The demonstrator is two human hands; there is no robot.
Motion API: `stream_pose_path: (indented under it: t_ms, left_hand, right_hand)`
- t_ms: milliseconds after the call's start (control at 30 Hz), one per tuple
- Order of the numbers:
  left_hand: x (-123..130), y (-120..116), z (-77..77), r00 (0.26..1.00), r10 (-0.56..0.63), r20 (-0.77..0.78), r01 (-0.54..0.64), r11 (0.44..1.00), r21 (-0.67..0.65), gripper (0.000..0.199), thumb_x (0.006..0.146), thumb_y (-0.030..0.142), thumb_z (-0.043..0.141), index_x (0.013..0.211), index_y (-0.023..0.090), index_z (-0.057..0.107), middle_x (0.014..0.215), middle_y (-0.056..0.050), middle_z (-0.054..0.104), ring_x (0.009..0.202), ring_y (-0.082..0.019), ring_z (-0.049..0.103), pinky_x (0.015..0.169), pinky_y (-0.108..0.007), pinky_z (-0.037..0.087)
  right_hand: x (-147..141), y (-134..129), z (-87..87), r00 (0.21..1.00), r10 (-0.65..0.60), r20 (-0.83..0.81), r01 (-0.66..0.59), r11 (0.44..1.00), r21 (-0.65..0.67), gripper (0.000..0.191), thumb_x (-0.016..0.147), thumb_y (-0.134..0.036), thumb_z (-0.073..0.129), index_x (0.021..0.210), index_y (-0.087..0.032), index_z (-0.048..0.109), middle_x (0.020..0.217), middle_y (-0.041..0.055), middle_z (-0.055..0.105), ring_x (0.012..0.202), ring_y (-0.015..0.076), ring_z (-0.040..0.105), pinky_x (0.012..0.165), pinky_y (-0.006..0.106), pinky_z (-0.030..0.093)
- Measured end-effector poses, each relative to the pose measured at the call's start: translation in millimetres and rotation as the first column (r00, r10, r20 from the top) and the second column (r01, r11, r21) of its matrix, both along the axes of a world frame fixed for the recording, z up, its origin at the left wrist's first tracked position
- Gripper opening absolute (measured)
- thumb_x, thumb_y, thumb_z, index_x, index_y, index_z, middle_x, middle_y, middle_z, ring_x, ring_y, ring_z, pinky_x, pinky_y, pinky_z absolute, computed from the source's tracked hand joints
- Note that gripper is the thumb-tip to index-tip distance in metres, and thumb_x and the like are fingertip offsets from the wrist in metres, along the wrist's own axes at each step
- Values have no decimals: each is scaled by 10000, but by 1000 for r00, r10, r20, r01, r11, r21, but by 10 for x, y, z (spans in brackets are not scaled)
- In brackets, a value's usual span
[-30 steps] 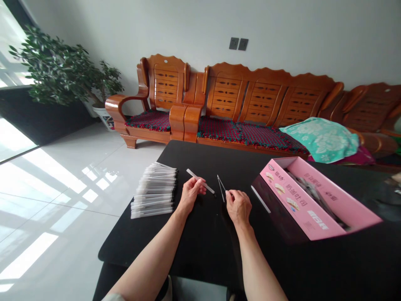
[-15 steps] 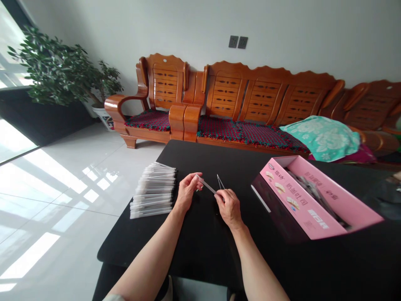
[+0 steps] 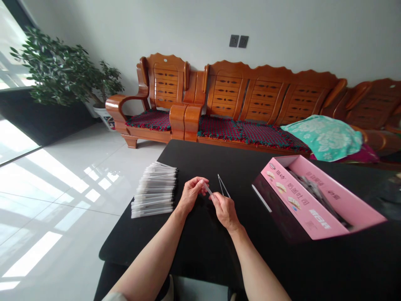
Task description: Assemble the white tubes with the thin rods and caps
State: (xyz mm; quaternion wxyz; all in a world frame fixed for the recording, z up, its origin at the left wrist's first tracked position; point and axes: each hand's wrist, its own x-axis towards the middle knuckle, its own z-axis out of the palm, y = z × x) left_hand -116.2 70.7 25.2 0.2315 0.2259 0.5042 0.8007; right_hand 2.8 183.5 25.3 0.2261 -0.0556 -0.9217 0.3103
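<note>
Between my hands is a slim, whitish pen barrel (image 3: pixel 207 189), slanting down to the right. My left hand (image 3: pixel 190 193) pinches its upper end with thumb and fingers. The lower end is in the closed fingers of my right hand (image 3: pixel 224 209), which hide part of it. Just behind my right hand, two thin pen refills (image 3: pixel 223 186) with pointed tips lie on the black table, meeting in a narrow V. To the left of my left hand lies a row of many whitish pens (image 3: pixel 154 190) with dark ends facing right.
A pink open box (image 3: pixel 300 200) with dark contents I cannot make out stands at the right. One loose white stick (image 3: pixel 261 198) lies beside it on the black table (image 3: pixel 200 246). Beyond the table is a wooden bench (image 3: pixel 232 94) with a green cloth (image 3: pixel 326 138).
My hands have come closer together, and less of the pen barrel shows between them. My left hand has shifted right, my right hand slightly left and down, uncovering more of the refills.
</note>
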Motion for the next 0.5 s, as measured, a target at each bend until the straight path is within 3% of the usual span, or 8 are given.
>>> stream_pose_path:
  t_ms: [167,333,400,500]
  left_hand:
    - [-22,3,-53,997,63,47,-62,998,-33,341,768,455,712,835,121,720,684,-54,656,553,-99,553,506,-198,436]
    - [-28,17,-98,990,103,94,-101,995,-20,327,758,438,725,832,119,735,654,-39,647,524,-88,546,502,-197,448]
    - [-34,14,-91,992,81,97,-82,997,7,318,761,430,725,829,120,735,671,-43,654,533,-87,549,506,-194,450]
    - [-42,8,-74,996,33,82,-36,999,32,310,772,420,720,836,117,735,690,-53,665,546,-85,554,518,-190,454]
  right_hand:
    - [-35,-15,-42,998,-30,-49,36,991,132,351,996,-292,336,811,-199,620,676,20,653,622,128,602,608,211,354]
    - [-75,-41,-85,987,-80,-142,122,940,319,333,978,-256,371,768,-175,617,648,53,633,638,148,581,642,233,349]
    - [-68,-41,-68,989,-82,-124,110,964,244,343,986,-278,361,805,-175,633,646,47,636,622,142,582,621,226,346]
    - [-43,-28,-28,998,-38,-46,39,999,22,372,1005,-332,329,898,-187,654,633,13,639,549,118,564,557,207,334]
